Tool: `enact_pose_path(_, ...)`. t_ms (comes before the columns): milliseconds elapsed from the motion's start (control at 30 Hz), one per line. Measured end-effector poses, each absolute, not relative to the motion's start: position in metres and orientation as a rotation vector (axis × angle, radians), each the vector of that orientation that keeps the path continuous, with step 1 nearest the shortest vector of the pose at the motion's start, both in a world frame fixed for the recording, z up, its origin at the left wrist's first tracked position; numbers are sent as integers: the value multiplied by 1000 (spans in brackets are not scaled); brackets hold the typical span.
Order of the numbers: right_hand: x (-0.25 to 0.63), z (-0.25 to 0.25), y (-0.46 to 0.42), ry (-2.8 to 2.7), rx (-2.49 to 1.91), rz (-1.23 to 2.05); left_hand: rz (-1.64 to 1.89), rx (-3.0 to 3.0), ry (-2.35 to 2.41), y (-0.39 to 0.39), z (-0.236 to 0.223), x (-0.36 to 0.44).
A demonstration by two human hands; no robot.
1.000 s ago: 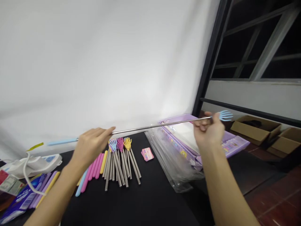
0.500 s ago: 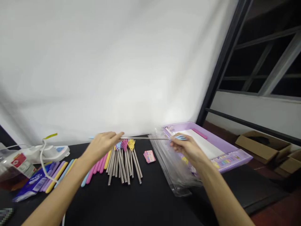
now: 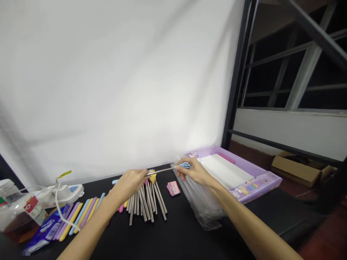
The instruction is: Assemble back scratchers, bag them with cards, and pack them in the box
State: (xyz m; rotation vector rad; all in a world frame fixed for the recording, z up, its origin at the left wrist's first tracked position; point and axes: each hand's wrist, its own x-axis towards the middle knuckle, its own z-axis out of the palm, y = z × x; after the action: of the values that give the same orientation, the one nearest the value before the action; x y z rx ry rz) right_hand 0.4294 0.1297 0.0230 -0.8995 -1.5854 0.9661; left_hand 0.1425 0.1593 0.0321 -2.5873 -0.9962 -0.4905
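Observation:
Between my two hands is a telescopic back scratcher with a thin metal rod and a light-blue claw head. My left hand is closed around its handle end, and a light-blue tip shows behind that hand. Near the claw, my right hand pinches the other end of the rod. Below them lies a bunch of metal rods with coloured claw heads, partly covered by my left hand. A small stack of pink cards rests to the right of the bunch.
Clear plastic sleeves lie beside a purple box holding a pink handle. On the left are coloured handles, a blue packet, a white power strip with a cable, and a jar. A wall stands behind.
My hands have come closer together, and the stretch of rod showing between them is shorter. The right hand has moved left. The view has shifted slightly.

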Motion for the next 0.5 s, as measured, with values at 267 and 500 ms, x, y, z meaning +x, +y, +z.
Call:
enact_pose_path(267, 398, 31, 126, -1717, -880, 975, -670, -2922, -995, 141, 52, 185)
enact_pose_path(500, 403, 30, 134, -1549, -891, 1106, -620, -2826, -960, 152, 52, 180)
